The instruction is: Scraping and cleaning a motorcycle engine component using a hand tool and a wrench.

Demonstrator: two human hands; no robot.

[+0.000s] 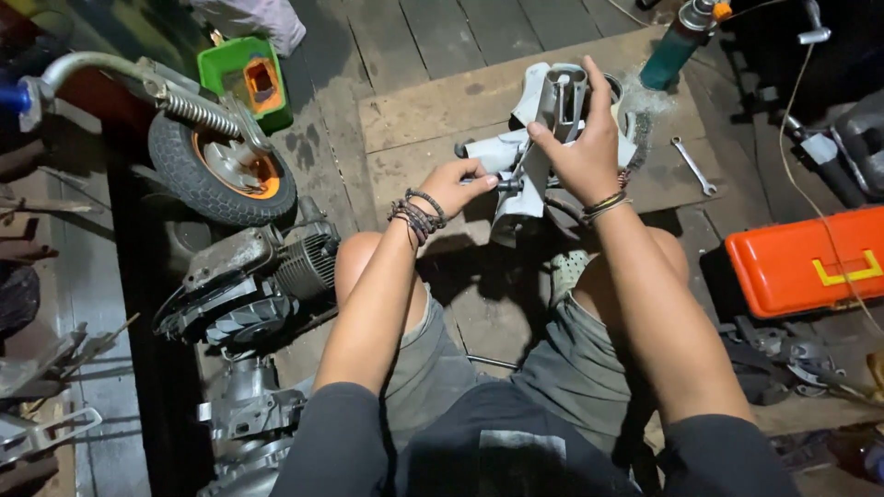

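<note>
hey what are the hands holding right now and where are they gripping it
Right hand grips the top of the white metal part; left hand pinches a small fitting on its side.

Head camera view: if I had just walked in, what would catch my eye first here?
First, the two hands at centre: the right hand grips the top of a pale grey metal frame part standing on a wooden board, while the left hand works at its side. Next, the bright orange toolbox at the right edge. On the left, a small wheel with an orange hub sits above a finned engine.
</note>
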